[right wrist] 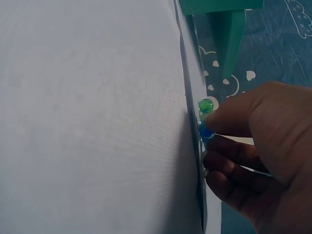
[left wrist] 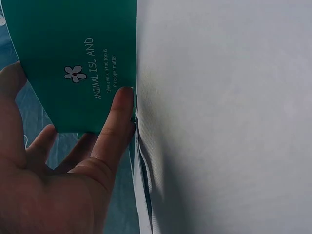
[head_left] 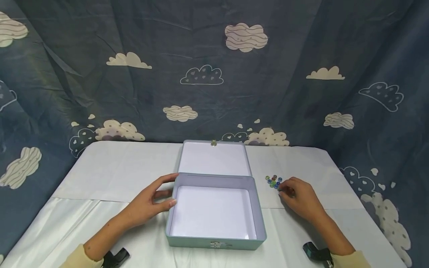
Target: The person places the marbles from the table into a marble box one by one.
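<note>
A green metal tin box (head_left: 216, 243) with a pale inside stands on the white-covered table, its hinged lid (head_left: 214, 158) laid back behind it. My left hand (head_left: 152, 201) rests against the box's left wall, index finger at the back corner and thumb lower down. In the left wrist view a fingertip (left wrist: 124, 97) presses the green side, beside printed lettering. To the right of the box lies a small cluster of coloured glass marbles (head_left: 273, 181). At its near edge my right hand (head_left: 299, 197) pinches a blue marble (right wrist: 207, 132) between thumb and finger, beside a green marble (right wrist: 206, 105).
A white cloth (head_left: 110, 171) covers the table, with a fold line running across it. A dark blue curtain (head_left: 201, 104) printed with clouds hangs behind and around the table. Black wrist straps (head_left: 316, 253) sit at both cuffs.
</note>
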The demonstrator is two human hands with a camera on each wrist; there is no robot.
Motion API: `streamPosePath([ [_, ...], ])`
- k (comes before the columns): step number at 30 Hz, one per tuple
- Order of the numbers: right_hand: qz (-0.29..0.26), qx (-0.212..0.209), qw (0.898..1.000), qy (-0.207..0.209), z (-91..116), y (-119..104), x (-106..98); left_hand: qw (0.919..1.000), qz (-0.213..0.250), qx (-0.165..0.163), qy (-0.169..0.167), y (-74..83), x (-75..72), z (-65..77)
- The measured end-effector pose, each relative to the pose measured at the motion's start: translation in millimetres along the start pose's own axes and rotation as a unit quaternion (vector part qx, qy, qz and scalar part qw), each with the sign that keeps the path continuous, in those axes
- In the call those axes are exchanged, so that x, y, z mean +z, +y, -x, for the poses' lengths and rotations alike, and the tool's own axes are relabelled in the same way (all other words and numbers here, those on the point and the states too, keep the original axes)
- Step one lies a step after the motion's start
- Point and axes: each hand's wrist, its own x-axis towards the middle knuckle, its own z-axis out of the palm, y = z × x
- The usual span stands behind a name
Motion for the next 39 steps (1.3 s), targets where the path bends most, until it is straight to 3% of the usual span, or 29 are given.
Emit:
streamPosePath([
  [15,-0.013,0.001,1.000,-0.008,1,-9,0,1.0000,0.004,-0.005,-0.002,-3.5,-0.1,-0.2],
  [29,-0.061,-0.107,0.991,0.060,3,-45,-21,1.0000,0.002,-0.005,-0.001,-1.2,-0.7,-1.2],
  [39,-0.099,-0.137,0.983,0.071,11,-78,-31,1.0000,0.005,-0.007,0.001,-2.0,-1.0,-1.2],
])
